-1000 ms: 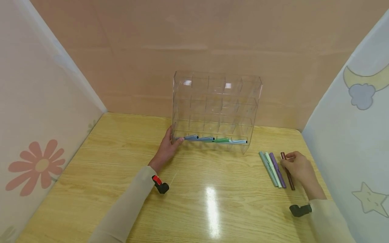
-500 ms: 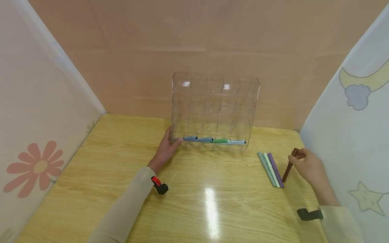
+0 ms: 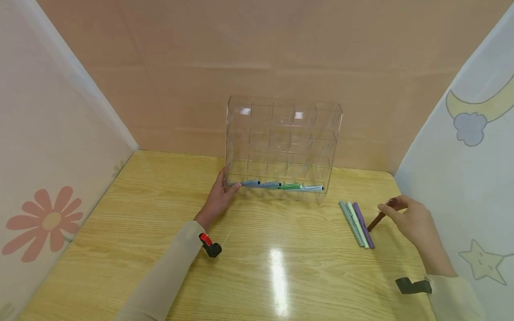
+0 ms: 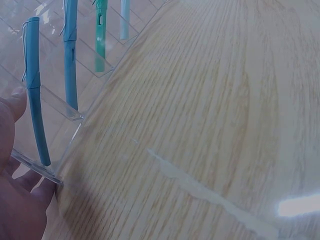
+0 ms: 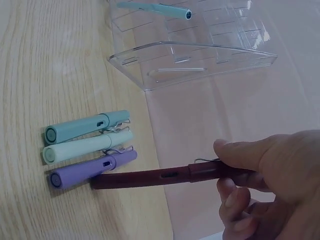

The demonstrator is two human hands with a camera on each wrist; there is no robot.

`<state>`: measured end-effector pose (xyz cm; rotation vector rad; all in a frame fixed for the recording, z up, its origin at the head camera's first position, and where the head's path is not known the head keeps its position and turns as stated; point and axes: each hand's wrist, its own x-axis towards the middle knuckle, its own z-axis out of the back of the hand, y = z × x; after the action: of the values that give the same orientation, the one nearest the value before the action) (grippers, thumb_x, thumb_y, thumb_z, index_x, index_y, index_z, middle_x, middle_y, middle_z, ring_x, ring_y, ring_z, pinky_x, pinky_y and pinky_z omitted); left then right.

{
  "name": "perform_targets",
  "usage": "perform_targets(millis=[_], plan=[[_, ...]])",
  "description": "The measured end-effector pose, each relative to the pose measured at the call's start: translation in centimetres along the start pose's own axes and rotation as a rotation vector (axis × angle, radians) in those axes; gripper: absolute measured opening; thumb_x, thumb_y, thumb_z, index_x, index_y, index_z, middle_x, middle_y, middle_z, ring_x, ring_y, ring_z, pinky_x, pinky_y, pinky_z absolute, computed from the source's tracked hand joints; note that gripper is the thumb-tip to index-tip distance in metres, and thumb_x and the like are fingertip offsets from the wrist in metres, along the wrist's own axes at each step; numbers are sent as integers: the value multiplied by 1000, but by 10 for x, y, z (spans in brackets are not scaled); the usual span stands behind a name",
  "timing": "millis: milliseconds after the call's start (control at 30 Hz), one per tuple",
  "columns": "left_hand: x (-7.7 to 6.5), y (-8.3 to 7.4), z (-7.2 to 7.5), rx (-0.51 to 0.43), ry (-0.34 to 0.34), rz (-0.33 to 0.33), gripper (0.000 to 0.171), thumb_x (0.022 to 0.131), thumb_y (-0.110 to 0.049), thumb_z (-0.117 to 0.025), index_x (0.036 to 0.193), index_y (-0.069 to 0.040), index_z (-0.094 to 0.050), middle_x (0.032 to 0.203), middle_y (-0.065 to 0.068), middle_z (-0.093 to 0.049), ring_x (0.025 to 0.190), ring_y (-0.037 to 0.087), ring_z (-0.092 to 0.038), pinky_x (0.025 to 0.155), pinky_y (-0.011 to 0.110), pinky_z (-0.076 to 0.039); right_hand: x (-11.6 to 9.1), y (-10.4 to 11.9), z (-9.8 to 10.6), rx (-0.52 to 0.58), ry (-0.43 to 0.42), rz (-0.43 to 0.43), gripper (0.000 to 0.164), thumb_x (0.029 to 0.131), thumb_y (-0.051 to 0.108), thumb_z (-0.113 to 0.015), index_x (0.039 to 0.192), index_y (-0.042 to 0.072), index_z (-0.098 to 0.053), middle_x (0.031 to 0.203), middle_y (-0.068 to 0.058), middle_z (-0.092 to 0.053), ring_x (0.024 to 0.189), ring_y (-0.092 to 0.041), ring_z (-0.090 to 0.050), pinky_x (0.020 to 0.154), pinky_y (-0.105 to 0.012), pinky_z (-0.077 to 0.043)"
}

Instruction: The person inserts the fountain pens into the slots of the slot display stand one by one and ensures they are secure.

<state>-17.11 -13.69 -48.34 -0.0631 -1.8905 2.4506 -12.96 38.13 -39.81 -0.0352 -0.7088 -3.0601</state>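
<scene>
A clear acrylic display rack (image 3: 332, 166) stands at the back of the table. Its left side is gripped low down by my left hand (image 3: 217, 199), thumb in front and fingers behind. Along the lowest row lie two blue pens (image 4: 32, 80), a green pen (image 4: 100, 37) and a pale blue pen (image 4: 124, 20). My right hand (image 3: 415, 225) pinches a dark red pen (image 5: 145, 178) by its clip end. This pen slants down, its other end right at the purple pen (image 5: 92, 170). Beside that lie a pale mint pen (image 5: 85, 147) and a grey-green pen (image 5: 82, 127).
The rack's upper rows hold no pens. Behind it hangs a tan backdrop (image 3: 184, 107), with patterned white panels (image 3: 453, 200) at both sides. The right panel is close to my right hand. Light glares off the wooden table (image 3: 249, 276) in front.
My right hand has lifted the clip end of the dark red pen off the table and moved right, tilting the pen up and then lower again. My left hand stays on the rack.
</scene>
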Motion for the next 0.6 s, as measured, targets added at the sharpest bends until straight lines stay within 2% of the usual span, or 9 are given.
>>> perform_targets(millis=[167, 333, 433, 533, 600], plan=[[1, 1, 0, -6, 4, -3, 83, 111, -30, -60, 173, -19, -7, 177, 17, -23, 162, 41, -29, 126, 62, -36, -2, 1, 3, -30, -57, 24, 44, 106, 39, -67, 113, -4, -69, 113, -33, -72, 79, -40, -69, 58, -31, -43], [1, 3, 0, -9, 4, -2, 84, 111, -31, -61, 173, -18, -6, 178, 16, -20, 163, 40, -28, 127, 61, -36, -5, 5, 9, -24, -108, 15, 47, 109, 43, -62, 117, -3, -70, 109, -30, -74, 78, -35, -69, 54, -30, -43], [2, 3, 1, -11, 3, -1, 85, 110, -31, -61, 173, -18, -6, 179, 15, -19, 164, 39, -26, 128, 60, -35, -5, 9, 13, 2, -129, 3, 52, 110, 45, -58, 124, -4, -68, 106, -28, -75, 69, -19, -68, 52, -29, -43], [2, 2, 0, -10, 2, 5, 85, 110, -31, -62, 173, -18, -7, 179, 15, -19, 164, 39, -26, 128, 61, -35, -6, 14, 15, 38, -143, -11, 55, 110, 46, -56, 129, -4, -66, 110, -30, -75, 57, 5, -58, 49, -27, -43], [2, 2, 0, -9, 2, 8, 84, 110, -31, -61, 173, -19, -7, 179, 14, -19, 164, 39, -26, 128, 60, -34, -7, 19, 15, 66, -163, -10, 53, 110, 45, -57, 130, -4, -65, 113, -30, -73, 57, 10, -56, 49, -26, -43]])
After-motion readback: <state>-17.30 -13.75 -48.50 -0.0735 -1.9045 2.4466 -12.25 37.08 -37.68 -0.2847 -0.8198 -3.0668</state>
